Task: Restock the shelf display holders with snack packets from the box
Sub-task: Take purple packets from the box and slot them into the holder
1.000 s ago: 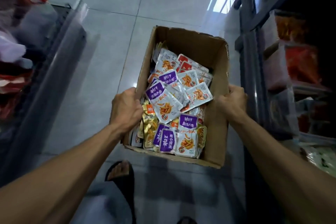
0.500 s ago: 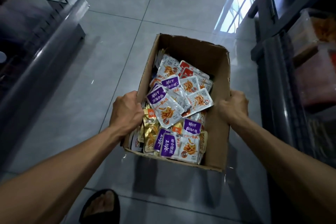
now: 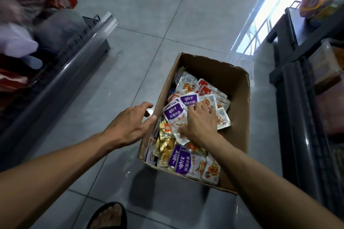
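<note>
An open cardboard box (image 3: 240, 135) stands on the grey tiled floor, filled with several snack packets in purple-white, red and gold. My right hand (image 3: 199, 124) is inside the box, on top of the pile. Its fingers and thumb curl round a purple-and-white packet (image 3: 175, 113). My left hand (image 3: 128, 126) hovers just outside the box's left wall with its fingers spread and holding nothing. Its fingertips are close to the rim.
A shelf with a metal front rail (image 3: 61, 80) and bagged goods runs along the left. Dark shelving (image 3: 301, 135) with clear display holders (image 3: 327, 65) stands close on the right. My sandalled foot (image 3: 109, 215) is at the bottom edge.
Both hands have let go of the box sides, and the box now rests on the floor. My right hand has gone into the box onto the packets. The view has tilted up.
</note>
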